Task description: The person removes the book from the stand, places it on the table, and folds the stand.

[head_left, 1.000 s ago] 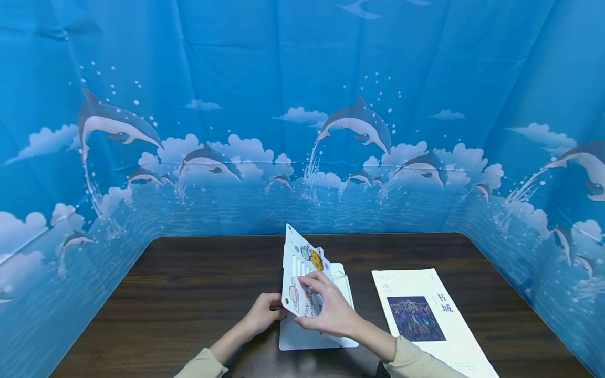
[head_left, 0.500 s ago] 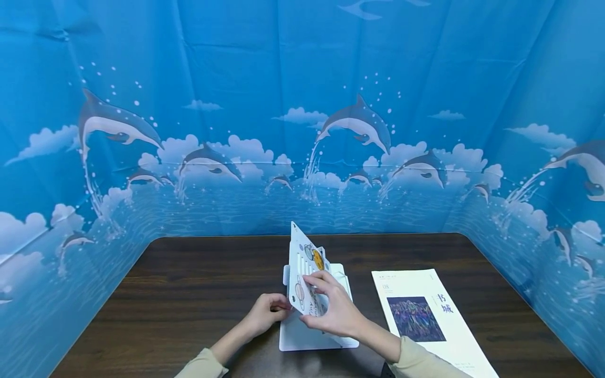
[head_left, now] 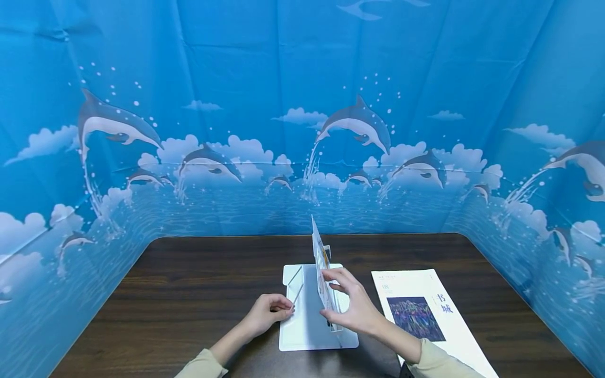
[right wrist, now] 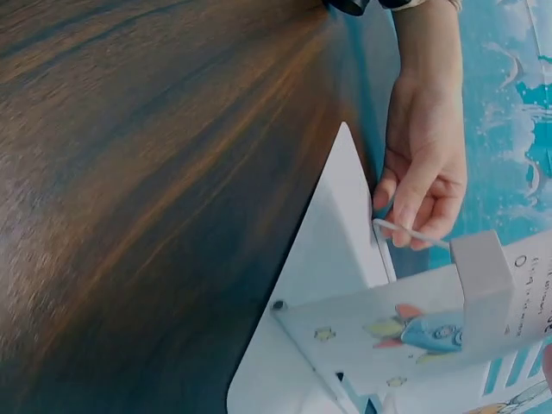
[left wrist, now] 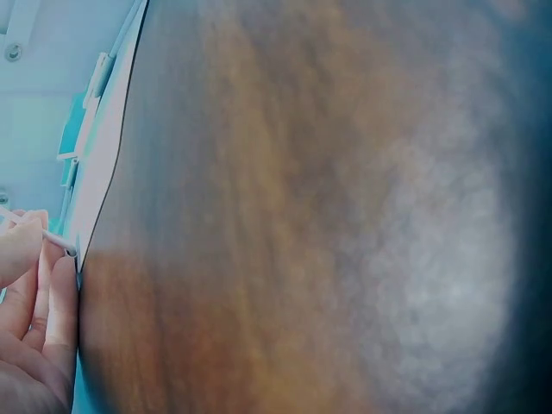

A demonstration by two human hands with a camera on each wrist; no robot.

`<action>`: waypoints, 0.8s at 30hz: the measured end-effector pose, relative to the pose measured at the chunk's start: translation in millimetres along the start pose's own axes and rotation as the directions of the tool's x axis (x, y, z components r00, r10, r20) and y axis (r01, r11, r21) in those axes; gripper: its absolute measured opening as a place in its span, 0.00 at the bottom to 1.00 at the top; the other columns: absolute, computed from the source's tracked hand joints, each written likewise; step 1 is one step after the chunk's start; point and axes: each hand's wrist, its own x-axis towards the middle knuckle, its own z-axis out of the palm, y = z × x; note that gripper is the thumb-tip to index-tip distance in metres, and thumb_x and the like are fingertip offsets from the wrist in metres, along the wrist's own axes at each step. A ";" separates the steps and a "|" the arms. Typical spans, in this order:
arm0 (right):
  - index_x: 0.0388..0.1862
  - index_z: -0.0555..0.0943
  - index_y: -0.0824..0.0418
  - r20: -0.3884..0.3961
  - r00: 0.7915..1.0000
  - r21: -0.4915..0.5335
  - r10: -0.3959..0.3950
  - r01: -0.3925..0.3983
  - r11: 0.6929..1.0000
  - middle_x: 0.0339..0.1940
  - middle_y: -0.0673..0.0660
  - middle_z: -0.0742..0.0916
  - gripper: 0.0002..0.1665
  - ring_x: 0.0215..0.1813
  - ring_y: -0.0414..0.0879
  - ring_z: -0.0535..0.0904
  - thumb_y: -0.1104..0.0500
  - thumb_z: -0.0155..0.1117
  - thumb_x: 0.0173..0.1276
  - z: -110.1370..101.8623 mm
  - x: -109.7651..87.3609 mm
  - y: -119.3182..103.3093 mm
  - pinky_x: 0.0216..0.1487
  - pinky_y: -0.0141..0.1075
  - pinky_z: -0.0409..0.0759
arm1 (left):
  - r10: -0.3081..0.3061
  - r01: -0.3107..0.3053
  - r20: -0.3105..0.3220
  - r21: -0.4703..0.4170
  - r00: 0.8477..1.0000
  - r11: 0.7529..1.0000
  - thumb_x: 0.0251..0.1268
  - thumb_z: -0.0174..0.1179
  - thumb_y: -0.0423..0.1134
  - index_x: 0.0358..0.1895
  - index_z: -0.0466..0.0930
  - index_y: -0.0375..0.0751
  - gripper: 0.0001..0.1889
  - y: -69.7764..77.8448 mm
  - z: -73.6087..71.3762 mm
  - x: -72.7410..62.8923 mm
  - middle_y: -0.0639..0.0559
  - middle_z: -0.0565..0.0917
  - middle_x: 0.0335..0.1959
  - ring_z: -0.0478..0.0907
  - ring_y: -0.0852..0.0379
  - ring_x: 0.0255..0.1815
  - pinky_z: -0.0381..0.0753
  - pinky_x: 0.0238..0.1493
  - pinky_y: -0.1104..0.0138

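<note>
A white folding book stand stands in the middle of the table. In the head view its printed panel (head_left: pixel 319 265) is nearly upright, edge toward me, above a flat white base plate (head_left: pixel 309 325). My right hand (head_left: pixel 355 304) holds the panel from the right, fingers on its printed face and thumb near its lower edge. At the base's left side my left hand (head_left: pixel 266 314) pinches a thin wire rod (head_left: pixel 298 296) between thumb and fingers. The right wrist view shows this rod (right wrist: pixel 414 233) and the panel's rocket drawing (right wrist: pixel 431 332). The left wrist view catches the left fingers (left wrist: pixel 60 310).
A white magazine (head_left: pixel 392 302) with a dark picture on its cover lies to the right, under the right forearm. Behind the dark wooden table (head_left: pixel 198 273) hangs a blue dolphin curtain (head_left: pixel 255 105).
My right hand has swung the panel rightward from a left lean to nearly upright, uncovering the base and the wire rod. The left hand has barely moved.
</note>
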 end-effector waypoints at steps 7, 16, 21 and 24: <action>0.60 0.68 0.66 0.015 1.000 0.098 0.018 -0.019 0.995 0.53 0.61 0.74 0.37 0.54 0.53 0.72 0.66 0.68 0.49 -15.8 -4.8 -8.5 0.52 0.50 0.74 | -0.005 0.005 0.000 0.041 1.000 0.999 0.55 0.60 0.29 0.34 0.79 0.28 0.06 0.7 0.5 -0.2 0.42 0.83 0.30 0.76 0.63 0.30 0.75 0.31 0.74; 0.60 0.68 0.65 -0.002 0.999 0.143 0.048 -0.047 0.989 0.53 0.61 0.75 0.36 0.54 0.50 0.73 0.65 0.67 0.50 -24.6 -14.0 10.3 0.53 0.40 0.75 | -0.017 0.017 0.002 0.052 1.000 0.999 0.55 0.60 0.29 0.35 0.80 0.29 0.06 4.0 0.8 0.3 0.43 0.83 0.30 0.76 0.61 0.30 0.75 0.31 0.74; 0.61 0.68 0.61 -0.008 0.997 0.131 0.074 -0.072 0.989 0.53 0.57 0.76 0.36 0.53 0.46 0.73 0.63 0.66 0.51 -29.0 -17.1 11.8 0.52 0.41 0.75 | -0.011 0.011 0.000 0.064 1.000 0.998 0.55 0.58 0.25 0.35 0.79 0.25 0.05 20.5 0.5 -3.4 0.40 0.82 0.30 0.76 0.57 0.30 0.75 0.31 0.74; 0.62 0.67 0.60 -0.002 0.997 0.130 0.074 -0.073 0.989 0.53 0.57 0.76 0.36 0.53 0.45 0.74 0.63 0.66 0.51 -30.3 -17.9 11.9 0.52 0.40 0.75 | -0.003 0.002 0.002 0.062 1.000 0.998 0.54 0.58 0.23 0.34 0.79 0.23 0.05 27.8 0.3 -5.0 0.37 0.82 0.30 0.77 0.54 0.30 0.75 0.30 0.73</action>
